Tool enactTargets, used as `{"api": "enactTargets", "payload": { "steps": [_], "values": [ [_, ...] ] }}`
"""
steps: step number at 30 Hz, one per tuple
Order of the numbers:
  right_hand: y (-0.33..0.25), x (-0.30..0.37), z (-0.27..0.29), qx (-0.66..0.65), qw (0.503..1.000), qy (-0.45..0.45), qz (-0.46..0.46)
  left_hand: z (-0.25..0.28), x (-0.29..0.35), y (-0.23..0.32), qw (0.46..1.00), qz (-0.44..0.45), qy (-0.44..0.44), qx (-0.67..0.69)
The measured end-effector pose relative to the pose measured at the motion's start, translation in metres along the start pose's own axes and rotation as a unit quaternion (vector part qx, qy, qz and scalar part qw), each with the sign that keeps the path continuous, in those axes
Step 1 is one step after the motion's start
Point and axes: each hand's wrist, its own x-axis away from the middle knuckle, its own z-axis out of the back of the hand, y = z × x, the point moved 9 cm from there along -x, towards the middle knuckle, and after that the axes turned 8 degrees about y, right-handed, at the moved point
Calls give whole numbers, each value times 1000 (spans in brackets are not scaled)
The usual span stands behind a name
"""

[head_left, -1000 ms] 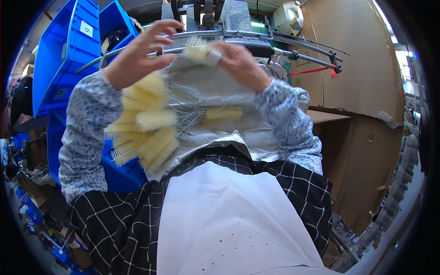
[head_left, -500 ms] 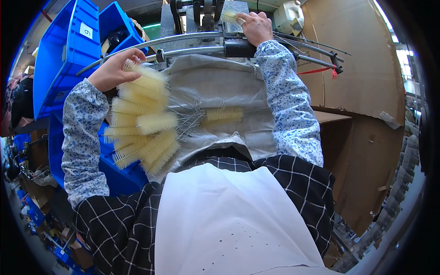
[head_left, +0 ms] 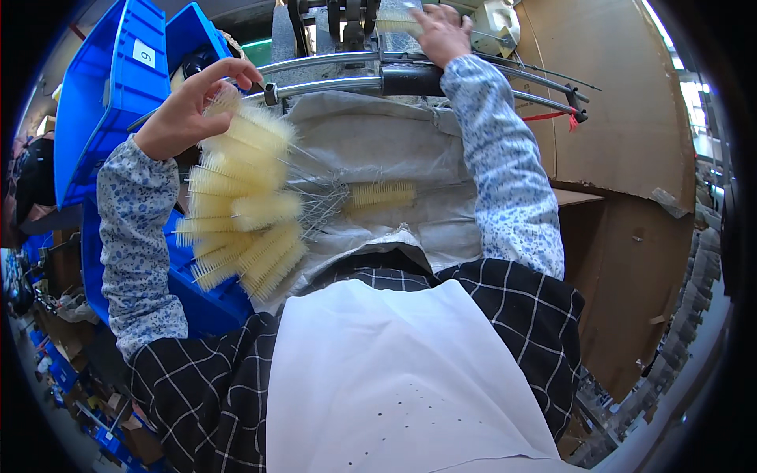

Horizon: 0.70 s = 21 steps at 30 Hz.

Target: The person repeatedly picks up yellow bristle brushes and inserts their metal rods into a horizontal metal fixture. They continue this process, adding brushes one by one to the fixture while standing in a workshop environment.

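Observation:
My left hand (head_left: pixel 185 110) is at the upper left, thumb and index finger spread apart. Pale yellow bristles show at the gap between them, beside a fanned pile of bottle brushes (head_left: pixel 244 158). The pile's thin twisted-wire stems point right across a grey cloth (head_left: pixel 378 142). One separate brush (head_left: pixel 382 194) lies on that cloth. At the far side, my right hand (head_left: pixel 443 35) is closed over a pale brush (head_left: pixel 398 22) by the dark metal machine (head_left: pixel 352 27). What its fingertips grip is partly hidden.
Two curved metal rails (head_left: pixel 327 84) with a black sleeve (head_left: pixel 412 80) cross in front of the machine. Blue bins (head_left: pixel 102 102) stand at left, and another blue bin (head_left: pixel 209 303) sits under the brush pile. Cardboard (head_left: pixel 615 102) walls the right side. A white plastic container (head_left: pixel 497 27) stands far right.
My left hand has risen slightly away to the upper left, its fingers spreading wider. My right hand has shifted a little farther away, and more of the brush beside it shows.

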Motion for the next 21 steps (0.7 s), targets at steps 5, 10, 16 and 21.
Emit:
{"api": "enactTargets", "payload": {
  "steps": [5,10,16,21],
  "values": [
    [59,29,10,43,981,-57,-182,-3,19,-6,993,31,-74,-82],
    [59,38,-8,-129,966,-86,-206,-1,23,8,991,48,-118,-39],
    [26,23,-9,-135,972,-83,-173,21,19,25,999,-7,-34,16],
    [-18,8,-1,-145,965,-116,-185,23,12,34,999,-25,-29,7]
  ]
}}
